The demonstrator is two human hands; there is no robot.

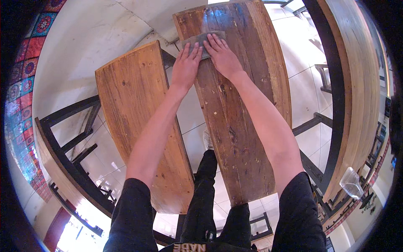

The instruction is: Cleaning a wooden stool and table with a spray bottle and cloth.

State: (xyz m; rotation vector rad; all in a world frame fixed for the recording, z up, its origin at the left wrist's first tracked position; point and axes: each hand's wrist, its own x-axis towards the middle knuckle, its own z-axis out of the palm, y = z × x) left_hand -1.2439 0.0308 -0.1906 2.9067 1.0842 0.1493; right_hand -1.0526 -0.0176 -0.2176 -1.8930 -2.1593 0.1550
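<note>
A grey-brown cloth (pixel 217 34) lies folded flat near the far left edge of a dark wooden table (pixel 233 132). My left hand (pixel 188 67) presses on its left part, fingers stretched forward over the fabric. On its right part lies my right hand (pixel 223 60), palm down with the fingers spread a little. Both hands touch the cloth from above, and neither visibly grips it. The planks beneath bear pale specks and knots, and the far end of the top shines with bluish light.
A lighter wooden bench (pixel 141 119) stands left of the table, across a narrow gap of tiled floor. Another long wooden top (pixel 362 94) curves along the right, with a clear plastic container (pixel 351 183) on it. Patterned red and blue tiles (pixel 26 85) line the left wall.
</note>
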